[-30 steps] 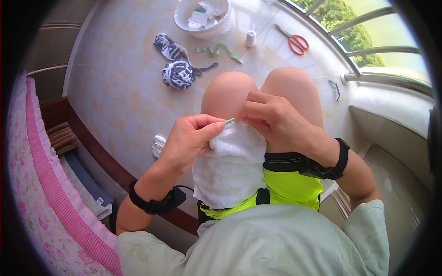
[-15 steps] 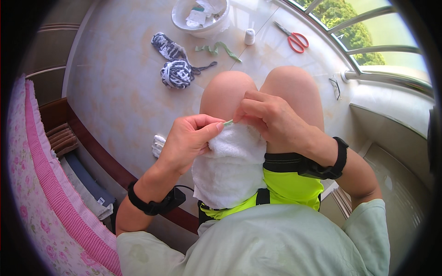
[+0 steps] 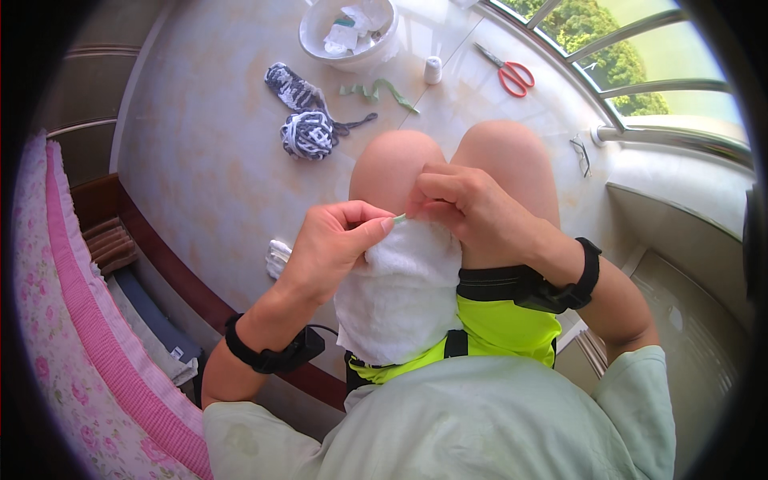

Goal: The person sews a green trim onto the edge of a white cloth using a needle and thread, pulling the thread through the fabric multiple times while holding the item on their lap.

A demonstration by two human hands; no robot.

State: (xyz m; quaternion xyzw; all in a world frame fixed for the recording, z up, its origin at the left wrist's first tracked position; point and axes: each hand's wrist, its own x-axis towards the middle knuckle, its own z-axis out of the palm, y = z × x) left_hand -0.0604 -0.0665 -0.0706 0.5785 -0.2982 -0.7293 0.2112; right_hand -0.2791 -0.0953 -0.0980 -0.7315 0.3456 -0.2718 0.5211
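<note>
A white terry cloth lies draped over my left thigh. A narrow pale-green strip shows at its upper edge, between my two hands. My left hand pinches the strip and the cloth edge between thumb and forefinger. Close beside it, my right hand is closed with fingertips pressed together at the same edge. Whatever those right fingertips hold is hidden or too small to make out.
On the tiled floor ahead are a white basin with scraps, grey-and-white yarn, a curled green strip, a white thread spool and red-handled scissors. Glasses lie right, by the railing; a pink floral bedspread is left.
The view has shifted slightly, so the floor things appear a little lower. Both hands stay at the cloth's upper edge with almost the same grip.
</note>
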